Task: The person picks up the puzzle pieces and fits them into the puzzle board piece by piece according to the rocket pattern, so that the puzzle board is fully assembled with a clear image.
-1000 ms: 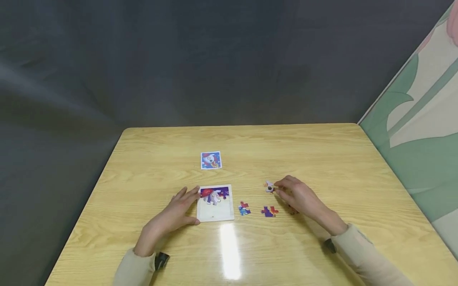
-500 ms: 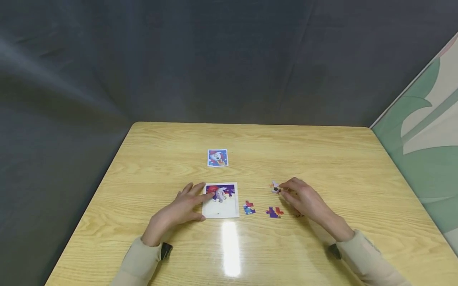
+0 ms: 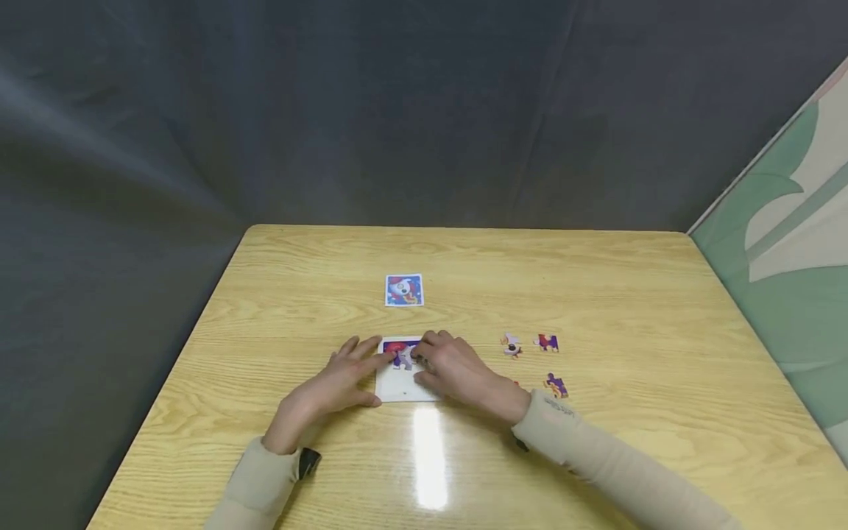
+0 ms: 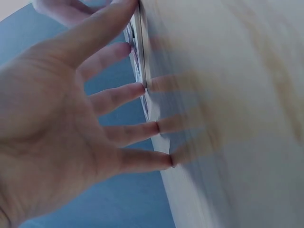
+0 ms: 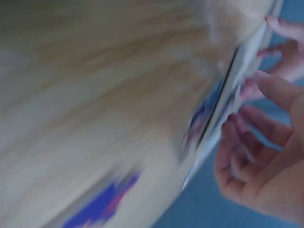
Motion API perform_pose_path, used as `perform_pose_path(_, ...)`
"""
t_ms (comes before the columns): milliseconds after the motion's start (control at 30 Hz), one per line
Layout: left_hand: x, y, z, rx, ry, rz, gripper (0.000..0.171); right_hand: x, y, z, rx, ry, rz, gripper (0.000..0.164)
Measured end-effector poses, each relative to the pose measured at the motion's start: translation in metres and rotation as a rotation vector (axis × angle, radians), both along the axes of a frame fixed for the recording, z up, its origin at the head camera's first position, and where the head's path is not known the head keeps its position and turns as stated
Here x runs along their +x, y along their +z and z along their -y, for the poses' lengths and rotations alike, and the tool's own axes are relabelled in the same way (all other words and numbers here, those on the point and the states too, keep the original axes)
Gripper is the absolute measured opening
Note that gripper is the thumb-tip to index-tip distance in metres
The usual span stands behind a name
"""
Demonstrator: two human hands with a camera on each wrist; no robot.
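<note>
In the head view, a square white puzzle tray (image 3: pixel 394 390) lies before me, with fitted pieces along its top. My left hand (image 3: pixel 334 381) steadies its left side, fingers spread. The left index fingertip rests on a white-and-purple puzzle piece (image 3: pixel 401 361); the thumb touches the tray's lower left corner. Over the tray's right side, my right hand (image 3: pixel 457 372) bends its fingers and pinches a small puzzle piece (image 3: pixel 414 354), mostly hidden by the fingertips. The right wrist view shows this right hand (image 5: pixel 266 152) low over the tray, blurred.
Loose pieces lie to the right: a white one with a dark spot (image 3: pixel 511 347), a red-purple one (image 3: pixel 547 342) and a purple-orange one (image 3: pixel 556 385). Another loose piece (image 5: pixel 204 111) lies beside the tray. A picture card (image 3: pixel 404 291) lies beyond the tray on the wooden table (image 3: pixel 318 272).
My right hand has swung left from the loose pieces to the tray, uncovering pieces on the right. The left index finger has come down onto the fitted pieces.
</note>
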State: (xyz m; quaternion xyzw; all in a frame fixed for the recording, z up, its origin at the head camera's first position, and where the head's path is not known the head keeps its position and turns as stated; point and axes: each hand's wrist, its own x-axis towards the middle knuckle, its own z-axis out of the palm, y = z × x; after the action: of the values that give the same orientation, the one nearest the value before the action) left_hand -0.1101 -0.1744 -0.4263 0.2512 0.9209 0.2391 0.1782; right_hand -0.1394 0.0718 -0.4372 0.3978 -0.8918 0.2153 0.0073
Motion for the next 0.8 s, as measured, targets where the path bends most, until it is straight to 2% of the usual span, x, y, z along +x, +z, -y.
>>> perform_pose_path(100,0.001,-0.002,-0.003,0.009,-0.004,0.013,0.077,0.002,-0.004,0.015,0.078,-0.047,0.007,0.036)
perform_pose_path(233,0.0,-0.002,-0.006,-0.006,-0.012,-0.013,0.078,0.004,-0.006,0.022,0.066,-0.075,0.001,0.029)
perform_pose_path(400,-0.003,0.001,-0.009,-0.018,-0.012,-0.031,0.077,0.004,-0.008,0.024,0.008,-0.025,-0.027,0.018)
perform_pose_path(600,-0.003,0.002,-0.009,-0.032,-0.013,-0.026,0.077,0.008,-0.01,0.028,-0.033,0.038,-0.014,0.019)
perform_pose_path(800,-0.004,0.002,-0.011,-0.028,-0.013,-0.018,0.079,0.008,-0.011,0.033,-0.04,0.04,-0.031,0.017)
